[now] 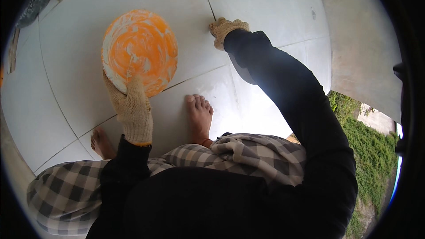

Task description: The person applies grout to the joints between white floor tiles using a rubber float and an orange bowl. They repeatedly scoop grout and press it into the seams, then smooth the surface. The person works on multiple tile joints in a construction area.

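Note:
My left hand, in a beige knitted glove, grips the near rim of a round orange dish, thumb on top at its edge. White paste is smeared in swirls over the inside of the dish, which I hold above the pale tiles. Farther out to the right, my gloved right hand is down at the floor, at a dark joint line between two tiles. Its fingers look curled, but the back of the glove and the cuff hide most of them; whatever they may hold does not show.
My bare feet stand on the tiles below the dish. A pale wall rises along the right, with green plants beyond its near end. At the far left edge lie a dark object and a strip of wood.

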The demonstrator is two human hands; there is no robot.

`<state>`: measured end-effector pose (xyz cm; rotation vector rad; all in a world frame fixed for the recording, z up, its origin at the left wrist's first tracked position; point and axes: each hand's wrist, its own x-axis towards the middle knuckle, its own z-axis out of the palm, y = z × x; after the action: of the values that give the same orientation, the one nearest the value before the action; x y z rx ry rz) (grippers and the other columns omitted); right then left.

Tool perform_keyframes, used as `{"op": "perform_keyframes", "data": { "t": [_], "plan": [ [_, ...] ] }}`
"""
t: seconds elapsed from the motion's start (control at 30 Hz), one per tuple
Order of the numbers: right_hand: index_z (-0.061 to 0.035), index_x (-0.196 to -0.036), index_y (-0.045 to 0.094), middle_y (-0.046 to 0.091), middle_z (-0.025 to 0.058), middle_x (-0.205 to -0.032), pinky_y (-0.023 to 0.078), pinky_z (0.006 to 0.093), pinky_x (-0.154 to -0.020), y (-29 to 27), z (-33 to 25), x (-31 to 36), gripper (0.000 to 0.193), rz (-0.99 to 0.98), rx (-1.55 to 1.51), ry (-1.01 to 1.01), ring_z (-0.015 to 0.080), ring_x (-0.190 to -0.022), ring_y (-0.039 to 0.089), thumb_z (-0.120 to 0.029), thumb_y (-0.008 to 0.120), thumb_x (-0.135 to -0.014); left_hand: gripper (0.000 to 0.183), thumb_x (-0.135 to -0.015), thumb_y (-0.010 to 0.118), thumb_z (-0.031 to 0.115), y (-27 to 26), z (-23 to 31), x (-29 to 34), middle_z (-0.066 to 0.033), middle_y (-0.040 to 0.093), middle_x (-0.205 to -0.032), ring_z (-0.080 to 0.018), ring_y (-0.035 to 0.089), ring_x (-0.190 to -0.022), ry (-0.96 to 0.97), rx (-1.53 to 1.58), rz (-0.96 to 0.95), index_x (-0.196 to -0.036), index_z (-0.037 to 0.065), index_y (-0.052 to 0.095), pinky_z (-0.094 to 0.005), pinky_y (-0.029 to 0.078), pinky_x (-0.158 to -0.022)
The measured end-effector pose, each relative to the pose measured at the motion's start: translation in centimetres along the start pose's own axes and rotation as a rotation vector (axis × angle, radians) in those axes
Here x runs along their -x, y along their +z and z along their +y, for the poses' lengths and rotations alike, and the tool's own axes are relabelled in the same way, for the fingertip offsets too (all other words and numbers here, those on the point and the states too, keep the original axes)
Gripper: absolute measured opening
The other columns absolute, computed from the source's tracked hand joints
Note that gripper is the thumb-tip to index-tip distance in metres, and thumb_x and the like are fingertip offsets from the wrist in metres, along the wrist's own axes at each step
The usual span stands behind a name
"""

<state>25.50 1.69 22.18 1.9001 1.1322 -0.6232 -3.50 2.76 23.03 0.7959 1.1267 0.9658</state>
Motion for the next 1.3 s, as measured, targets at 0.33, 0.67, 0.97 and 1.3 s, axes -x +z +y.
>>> {"op": "perform_keyframes", "data": {
  "t": [0.33, 0.67, 0.97, 1.3],
  "plan": [
    [-0.0210, -0.148, 0.047, 0.044, 0.0106, -0.151, 0.050, 0.0496, -0.102, 8.6, 2.8, 6.7, 0.066, -0.503, 0.145, -0.256, 0.0342, -0.126, 0.059, -0.022, 0.059, -0.083, 0.069, -0.092, 0.062, 0.003, -1.0, 0.1, -0.5, -0.0148, 0.049, -0.138, -0.0156, 0.060, -0.114, 0.003, -0.010, 0.006, -0.153, 0.004, 0.029, -0.0229, 0.058, -0.079],
    [-0.0340, -0.159, 0.023, 0.026, -0.0017, -0.166, 0.052, 0.0461, -0.097, 6.2, 4.1, -1.9, 0.082, 0.396, 0.219, -0.208, 0.0377, -0.114, 0.059, -0.025, 0.063, -0.088, 0.069, -0.093, 0.064, 0.004, -0.5, -0.2, -0.3, -0.0149, 0.045, -0.145, -0.0225, 0.051, -0.131, 0.035, -0.048, -0.010, -0.153, 0.003, 0.029, -0.0352, 0.050, -0.106],
    [-0.0215, -0.122, 0.069, 0.069, 0.0000, -0.127, 0.053, 0.0513, -0.092, -2.5, 5.8, -3.0, 0.037, 0.081, 0.132, -0.109, 0.0263, -0.119, 0.065, -0.022, 0.056, -0.087, 0.073, -0.091, 0.067, 0.005, -1.3, -0.3, -0.6, -0.0141, 0.046, -0.143, -0.0222, 0.052, -0.129, -0.005, 0.012, -0.013, -0.153, 0.004, 0.029, -0.0349, 0.051, -0.105],
    [-0.0186, -0.147, 0.046, 0.045, 0.0049, -0.154, 0.048, 0.0596, -0.095, 4.7, -0.2, 1.5, 0.060, 0.059, 0.105, 0.018, 0.0368, -0.133, 0.053, -0.028, 0.059, -0.090, 0.075, -0.089, 0.070, 0.007, -1.9, 0.4, -0.9, -0.0142, 0.049, -0.139, -0.0185, 0.059, -0.116, -0.071, 0.005, 0.062, -0.153, 0.004, 0.031, -0.0289, 0.058, -0.088]
  ]
}}
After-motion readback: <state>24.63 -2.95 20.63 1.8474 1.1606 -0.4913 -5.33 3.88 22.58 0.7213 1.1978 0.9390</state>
